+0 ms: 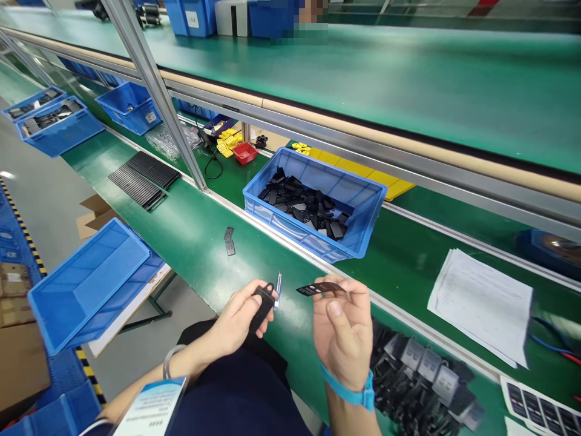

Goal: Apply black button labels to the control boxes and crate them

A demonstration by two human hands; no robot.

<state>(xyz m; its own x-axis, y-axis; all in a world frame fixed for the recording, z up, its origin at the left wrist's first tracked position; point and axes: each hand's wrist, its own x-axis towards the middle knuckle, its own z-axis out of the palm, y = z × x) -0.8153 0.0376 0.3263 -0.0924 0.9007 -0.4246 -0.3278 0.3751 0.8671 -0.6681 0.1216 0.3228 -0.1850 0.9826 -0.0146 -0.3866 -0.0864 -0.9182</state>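
My left hand (pixel 236 320) is closed around a small black plastic case (pixel 262 310) with a loop at its top end. To the right of it, my right hand (pixel 344 339) is raised above the bench and pinches a thin, slightly curved black label (pixel 320 289) with pale printing. A slim silver and blue tool (pixel 278 289) lies on the bench just behind the case; its kind I cannot make out. Two small black plastic parts (pixel 230 247) rest farther back. Beside my right wrist lies a pile of black plastic cases (pixel 422 375).
A blue bin (pixel 313 239) of black parts stands behind the rail. Paper sheets (pixel 481 306) and a label sheet (pixel 544 406) lie at right. Rows of black parts (pixel 145 175) sit at left, near blue trays (pixel 91 281). A metal post (pixel 154 91) and shelf (pixel 408 85) rise behind.
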